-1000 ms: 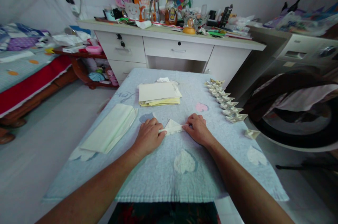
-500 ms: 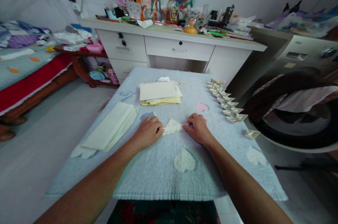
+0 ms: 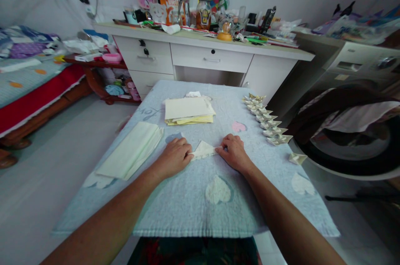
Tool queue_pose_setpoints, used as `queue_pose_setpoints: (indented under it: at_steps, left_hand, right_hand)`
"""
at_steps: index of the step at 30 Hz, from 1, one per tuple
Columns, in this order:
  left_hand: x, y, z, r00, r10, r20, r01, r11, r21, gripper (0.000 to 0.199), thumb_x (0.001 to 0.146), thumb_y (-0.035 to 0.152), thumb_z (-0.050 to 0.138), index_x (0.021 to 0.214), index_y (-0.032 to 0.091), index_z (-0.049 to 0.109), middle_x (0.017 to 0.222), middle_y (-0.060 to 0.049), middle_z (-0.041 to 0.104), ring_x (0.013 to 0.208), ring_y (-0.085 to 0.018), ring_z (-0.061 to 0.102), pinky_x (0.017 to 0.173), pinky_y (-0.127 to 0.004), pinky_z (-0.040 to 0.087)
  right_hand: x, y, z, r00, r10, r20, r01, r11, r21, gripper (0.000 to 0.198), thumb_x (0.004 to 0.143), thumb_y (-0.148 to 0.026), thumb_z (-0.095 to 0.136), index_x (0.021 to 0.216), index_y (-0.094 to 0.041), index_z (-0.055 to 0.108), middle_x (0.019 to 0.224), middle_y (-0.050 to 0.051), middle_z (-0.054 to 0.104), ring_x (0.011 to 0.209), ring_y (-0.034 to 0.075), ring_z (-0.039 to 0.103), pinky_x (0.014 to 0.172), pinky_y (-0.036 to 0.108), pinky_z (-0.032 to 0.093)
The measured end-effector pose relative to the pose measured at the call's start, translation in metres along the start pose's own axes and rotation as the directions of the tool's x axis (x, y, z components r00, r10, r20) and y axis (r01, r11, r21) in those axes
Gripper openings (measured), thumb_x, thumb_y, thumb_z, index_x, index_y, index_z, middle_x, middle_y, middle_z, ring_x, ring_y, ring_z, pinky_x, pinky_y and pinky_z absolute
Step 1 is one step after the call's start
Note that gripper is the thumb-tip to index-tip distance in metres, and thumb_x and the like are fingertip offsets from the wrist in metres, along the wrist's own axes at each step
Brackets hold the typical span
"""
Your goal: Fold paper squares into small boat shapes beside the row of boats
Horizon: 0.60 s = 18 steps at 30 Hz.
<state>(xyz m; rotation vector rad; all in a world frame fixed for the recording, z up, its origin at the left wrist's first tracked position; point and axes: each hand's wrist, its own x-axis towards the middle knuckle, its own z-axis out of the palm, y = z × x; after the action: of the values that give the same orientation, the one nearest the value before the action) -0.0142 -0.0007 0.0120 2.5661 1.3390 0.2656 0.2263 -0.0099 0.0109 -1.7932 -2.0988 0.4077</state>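
Note:
A small folded sheet of paper (image 3: 203, 149), with a triangular peak on its far side and a narrow strip along its near edge, lies on the cloth-covered table (image 3: 184, 206). My left hand (image 3: 176, 156) is closed on its left end, thumb and fingers pinching the edge. At the right end my right hand (image 3: 233, 151) grips it the same way. Beyond the hands lies a stack of cream and yellow paper sheets (image 3: 189, 109). To the left of my left hand are long, pale green folded sheets (image 3: 131, 150).
Several folded paper boats (image 3: 270, 125) stand in a row along the table's right side, with a single folded paper piece (image 3: 297, 158) nearer me. A white desk (image 3: 212, 54) with cluttered top stands behind. A washing machine (image 3: 353, 65) is at right, a bed (image 3: 34, 81) at left.
Almost nothing differs. Both hands keep their hold at the two ends of the folded paper, and the view has shifted very slightly.

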Motion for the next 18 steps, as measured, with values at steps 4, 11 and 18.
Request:
queue_pose_setpoints:
  at_steps: [4, 11, 18]
  left_hand:
    - [0.000, 0.000, 0.001, 1.000, 0.016, -0.016, -0.016, 1.000, 0.016, 0.018, 0.086, 0.027, 0.050, 0.073, 0.017, 0.056, 0.083, -0.005, 0.053, 0.082, -0.021, 0.048, 0.074, -0.034, 0.037]
    - [-0.001, 0.002, 0.004, 0.993, 0.072, -0.095, -0.081, 0.991, -0.102, 0.026, 0.080, 0.012, 0.053, 0.104, 0.019, 0.060, 0.096, -0.006, 0.055, 0.091, -0.022, 0.047, 0.083, -0.036, 0.039]
    - [0.000, 0.000, 0.018, 0.953, 0.287, -0.100, -0.298, 0.947, -0.118, 0.036, 0.090, 0.012, 0.047, 0.114, 0.033, 0.064, 0.097, -0.002, 0.057, 0.091, -0.018, 0.046, 0.081, -0.032, 0.037]
  right_hand:
    - [0.000, 0.001, 0.001, 1.000, 0.003, -0.010, -0.003, 1.000, -0.008, 0.018, 0.082, -0.032, 0.064, 0.071, -0.017, 0.065, 0.092, 0.005, 0.058, 0.091, 0.020, 0.047, 0.077, 0.031, 0.029]
    - [0.000, 0.000, 0.002, 1.000, 0.009, -0.016, -0.009, 1.000, -0.020, 0.018, 0.081, -0.032, 0.065, 0.070, -0.017, 0.065, 0.091, 0.004, 0.058, 0.088, 0.019, 0.047, 0.077, 0.030, 0.029]
    - [0.001, -0.001, 0.002, 0.999, 0.024, -0.025, -0.024, 0.999, -0.021, 0.017, 0.079, -0.031, 0.066, 0.068, -0.017, 0.064, 0.090, 0.004, 0.058, 0.089, 0.019, 0.046, 0.077, 0.030, 0.029]
